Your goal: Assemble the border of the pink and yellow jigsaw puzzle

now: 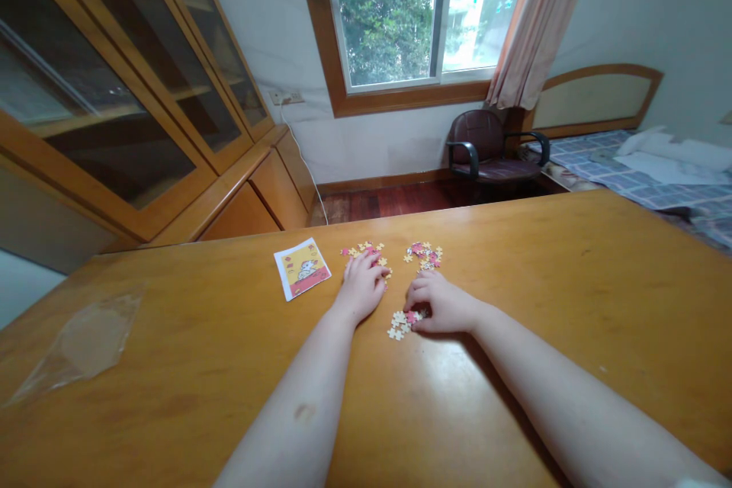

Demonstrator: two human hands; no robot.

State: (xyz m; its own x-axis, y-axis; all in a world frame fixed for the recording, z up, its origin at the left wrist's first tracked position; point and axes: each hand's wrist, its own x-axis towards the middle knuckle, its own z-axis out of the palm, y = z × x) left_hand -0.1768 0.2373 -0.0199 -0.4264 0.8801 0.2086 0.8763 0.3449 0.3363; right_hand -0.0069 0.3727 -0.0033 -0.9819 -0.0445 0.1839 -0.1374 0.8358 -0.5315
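Small red, pink and cream jigsaw pieces lie in three loose groups on a wooden table (549, 297). My left hand (362, 284) rests palm down, fingers stretched out, on the left group of pieces (359, 248). My right hand (441, 303) is curled, its fingertips pressed on the near cluster of pieces (400, 320). A third pile of pieces (424, 254) lies just beyond my right hand, untouched. A small picture card (302, 268) with a cartoon animal on it lies left of my left hand.
A crumpled clear plastic bag (80, 347) lies at the table's left end. Beyond the table stand a glass-fronted wooden cabinet (131, 91), a dark armchair (486, 149) under the window, and a bed (646, 168) at the right.
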